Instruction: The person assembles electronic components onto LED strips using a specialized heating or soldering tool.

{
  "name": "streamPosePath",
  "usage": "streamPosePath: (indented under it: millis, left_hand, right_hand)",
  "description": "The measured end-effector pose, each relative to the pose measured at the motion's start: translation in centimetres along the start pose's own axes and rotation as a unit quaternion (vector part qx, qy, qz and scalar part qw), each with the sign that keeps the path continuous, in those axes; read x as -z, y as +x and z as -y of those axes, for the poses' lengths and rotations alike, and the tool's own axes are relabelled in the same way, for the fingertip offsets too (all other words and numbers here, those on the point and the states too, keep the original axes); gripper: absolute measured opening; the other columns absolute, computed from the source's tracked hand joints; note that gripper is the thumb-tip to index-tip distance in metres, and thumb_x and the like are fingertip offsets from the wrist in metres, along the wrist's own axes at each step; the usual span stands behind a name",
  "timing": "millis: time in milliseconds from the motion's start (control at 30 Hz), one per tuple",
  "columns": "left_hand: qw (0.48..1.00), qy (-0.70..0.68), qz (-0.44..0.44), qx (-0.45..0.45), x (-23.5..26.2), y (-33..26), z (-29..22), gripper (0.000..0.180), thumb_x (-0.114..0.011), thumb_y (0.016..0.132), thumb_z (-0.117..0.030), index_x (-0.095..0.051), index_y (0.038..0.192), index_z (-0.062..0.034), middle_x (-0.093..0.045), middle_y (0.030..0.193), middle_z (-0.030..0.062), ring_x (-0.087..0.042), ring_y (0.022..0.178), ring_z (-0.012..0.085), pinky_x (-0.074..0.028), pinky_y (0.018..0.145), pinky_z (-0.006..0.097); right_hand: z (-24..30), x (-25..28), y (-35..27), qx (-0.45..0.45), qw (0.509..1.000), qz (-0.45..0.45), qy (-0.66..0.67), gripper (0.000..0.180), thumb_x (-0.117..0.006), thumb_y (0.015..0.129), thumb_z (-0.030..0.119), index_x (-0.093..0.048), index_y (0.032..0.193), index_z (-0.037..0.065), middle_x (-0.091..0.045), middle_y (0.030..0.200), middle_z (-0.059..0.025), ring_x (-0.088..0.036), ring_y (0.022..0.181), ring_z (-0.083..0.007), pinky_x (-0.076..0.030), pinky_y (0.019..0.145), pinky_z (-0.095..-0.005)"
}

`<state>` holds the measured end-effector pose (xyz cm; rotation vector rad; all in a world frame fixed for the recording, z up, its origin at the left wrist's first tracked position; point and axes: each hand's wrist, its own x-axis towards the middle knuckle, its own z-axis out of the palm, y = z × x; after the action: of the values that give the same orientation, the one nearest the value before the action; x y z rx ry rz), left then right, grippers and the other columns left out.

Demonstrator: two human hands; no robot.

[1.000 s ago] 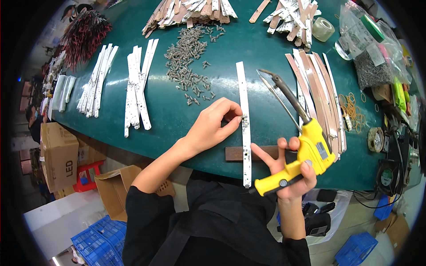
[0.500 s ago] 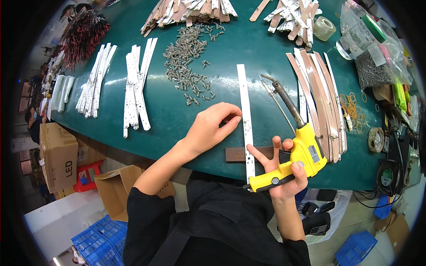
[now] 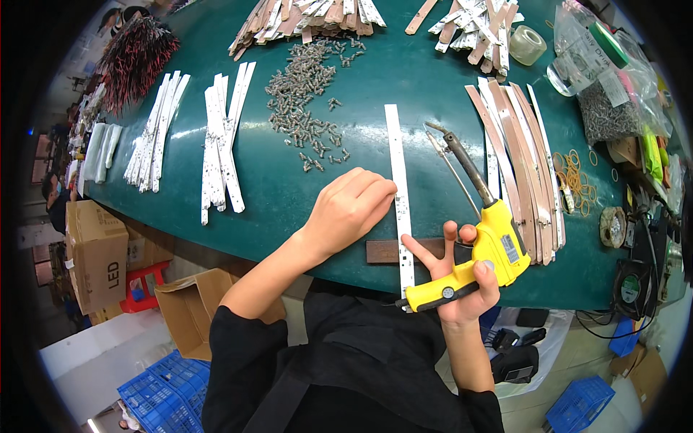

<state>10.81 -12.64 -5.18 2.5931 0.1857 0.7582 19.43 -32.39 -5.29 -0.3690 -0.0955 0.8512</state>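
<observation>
A narrow white strip board [image 3: 398, 159] with small dark marks lies lengthwise in front of me, its near end across a dark brown bar [image 3: 382, 252]. My left hand [image 3: 351, 209] is closed, fingertips pinched together at the strip's left edge; whatever they may hold is hidden. In my right hand [image 3: 462, 281] is a yellow soldering gun [image 3: 503, 242], its metal tip and thin feed tube pointing up and away, to the right of the strip. The right index finger stretches out and touches the strip near the bar.
Small metal parts [image 3: 299, 90] lie in a heap beyond my left hand. White strips [image 3: 216, 148] sit in bundles at left; a brown-and-white row [image 3: 516, 169] is at right. Rubber bands [image 3: 574, 180], a tape roll [image 3: 528, 45] and a bag of screws [image 3: 610, 112] lie farther right.
My left hand has shifted slightly right, and its fingers have drawn together at the strip's edge. The right hand and the soldering gun look unmoved.
</observation>
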Motion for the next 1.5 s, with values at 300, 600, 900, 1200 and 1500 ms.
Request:
streamPosePath:
  millis: [300, 600, 900, 1200, 1500]
  left_hand:
    - [0.999, -0.039, -0.01, 0.022, -0.1, -0.1, 0.2, 0.014, -0.072, 0.078, 0.0, -0.066, 0.09, -0.0041, -0.066, 0.084, 0.0074, -0.064, 0.075, 0.0246, -0.052, 0.067, 0.034]
    - [1.0, 0.008, -0.01, -0.007, -0.4, -0.3, 0.2, 0.018, -0.074, 0.073, 0.0, -0.067, 0.089, -0.0041, -0.064, 0.09, 0.0054, -0.062, 0.078, 0.0227, -0.051, 0.066, 0.033]
    - [1.0, -0.012, -0.003, -0.001, -0.6, -0.5, 0.3, 0.02, -0.073, 0.075, -0.001, -0.066, 0.093, -0.0049, -0.063, 0.095, 0.0063, -0.061, 0.081, 0.0239, -0.051, 0.07, 0.033]
    - [0.994, -0.072, -0.001, 0.081, -0.1, -0.7, 0.4, 0.023, -0.072, 0.076, -0.005, -0.063, 0.096, -0.0059, -0.056, 0.098, 0.0099, -0.057, 0.093, 0.0288, -0.047, 0.082, 0.038]
    - [0.996, -0.056, -0.011, 0.072, -0.5, -0.9, 0.7, 0.018, -0.072, 0.077, -0.006, -0.062, 0.091, -0.0063, -0.053, 0.095, 0.0087, -0.055, 0.089, 0.0272, -0.047, 0.077, 0.036]
  right_hand:
    - [-0.1, 0.1, -0.1, -0.001, 1.0, -0.005, 0.002, 0.06, -0.059, 0.079, 0.009, -0.042, 0.137, 0.009, -0.061, 0.113, -0.008, -0.049, 0.125, -0.0222, -0.029, 0.103, -0.0772]
    - [-0.1, 0.1, -0.2, 0.005, 1.0, -0.016, -0.001, 0.061, -0.059, 0.079, 0.009, -0.041, 0.137, 0.008, -0.061, 0.112, -0.0087, -0.05, 0.125, -0.0224, -0.029, 0.103, -0.0775]
    - [1.2, -1.1, -1.2, 0.001, 1.0, -0.023, -0.013, 0.057, -0.06, 0.078, 0.01, -0.042, 0.132, 0.002, -0.056, 0.111, -0.0122, -0.05, 0.121, -0.0251, -0.038, 0.105, -0.0684]
    - [5.9, -4.0, -3.6, -0.051, 0.913, -0.069, -0.399, 0.075, -0.065, 0.076, 0.0, -0.031, 0.143, -0.003, -0.06, 0.093, -0.0199, -0.06, 0.064, -0.0179, -0.05, 0.049, -0.0239]
    - [5.2, -4.1, -2.9, -0.099, 0.887, -0.065, -0.446, 0.072, -0.064, 0.078, -0.004, -0.034, 0.143, -0.001, -0.063, 0.084, -0.0161, -0.057, 0.058, -0.0128, -0.045, 0.048, -0.0212]
